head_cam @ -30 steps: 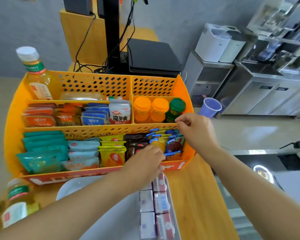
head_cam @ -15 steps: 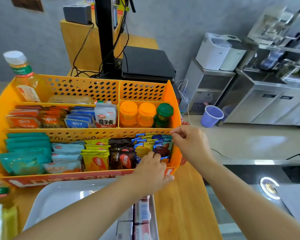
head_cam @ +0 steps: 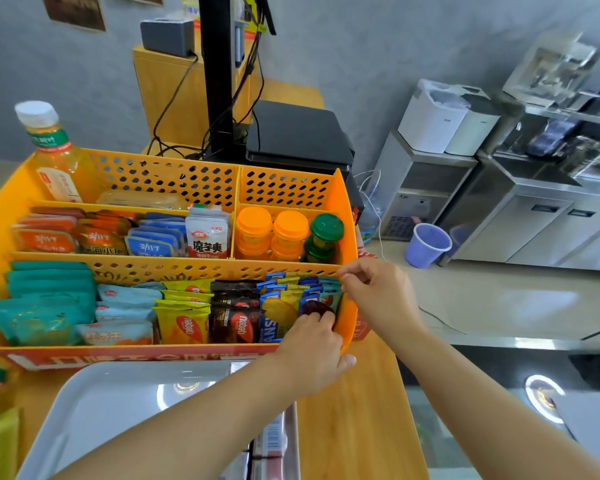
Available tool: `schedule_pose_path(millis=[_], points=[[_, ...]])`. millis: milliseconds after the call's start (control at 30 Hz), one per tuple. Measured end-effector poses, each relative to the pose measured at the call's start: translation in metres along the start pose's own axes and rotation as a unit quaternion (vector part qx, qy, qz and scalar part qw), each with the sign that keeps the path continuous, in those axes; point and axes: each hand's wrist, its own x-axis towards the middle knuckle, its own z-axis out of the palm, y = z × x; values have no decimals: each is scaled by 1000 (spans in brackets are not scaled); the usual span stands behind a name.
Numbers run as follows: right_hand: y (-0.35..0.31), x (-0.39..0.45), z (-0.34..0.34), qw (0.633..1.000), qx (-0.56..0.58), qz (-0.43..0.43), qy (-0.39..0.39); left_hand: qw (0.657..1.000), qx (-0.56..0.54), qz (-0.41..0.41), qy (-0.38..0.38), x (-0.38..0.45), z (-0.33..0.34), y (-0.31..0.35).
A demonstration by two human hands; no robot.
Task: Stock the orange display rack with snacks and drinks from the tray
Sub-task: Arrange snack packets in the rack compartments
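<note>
Wooden surface [head_cam: 347, 420] carries your orange display rack [head_cam: 347, 216] w/ a white tray [head_cam: 125, 403] just in front of it, grey wall behind. Head view: your left hand [head_cam: 312, 351] reaches over the rack's front lip at the front-right compartment, fingers curled onto the blue snack packs [head_cam: 291, 299] there; can't tell if it's actually gripping one. Your right hand [head_cam: 378, 292] sits at the rack's right wall, thumb & fingertips pinched near the pack tops, grip unclear. Middle row, right: orange-lid jars [head_cam: 272, 230] & a green-lid jar [head_cam: 324, 233]. Bottle [head_cam: 52, 154] stands back-left. Few packs [head_cam: 274, 441] at tray's right edge.
</note>
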Motion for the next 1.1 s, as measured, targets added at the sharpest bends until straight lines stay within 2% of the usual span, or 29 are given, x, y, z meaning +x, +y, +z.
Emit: schedule_pose_path(millis=[133,200,300,400,500,600,700,800,933,1033,1100], points=[[2,5,1,1000,-1,-9,-2,997,68,23,9,-2,-12,-6],[3,5,1,1000,-10,-23,-1,998,54,22,29,-5,-22,-15],[0,6,-1,992,-70,-109,0,986,-49,-38,157,-20,-37,-35],[-3,10,1,942,-205,-263,34,955,-161,-126,213,-37,-40,-50],[-3,12,12,897,-305,-317,33,948,-165,-159,223,-45,-37,-59],[2,10,23,882,-351,-314,-2,961,-103,-138,215,-48,-35,-67],[7,9,29,882,-367,-296,-11,963,-38,-139,229,-48,-33,-74],[10,8,30,885,-371,-283,-13,957,-48,-150,244,-45,-34,-75],[10,9,30,882,-383,-275,-9,959,-45,-84,266,-31,-43,-72],[10,10,31,885,-373,-279,-3,964,-41,-93,244,-15,-50,-75],[9,9,33,882,-379,-280,-4,975,-30,-102,198,-6,-54,-78]])
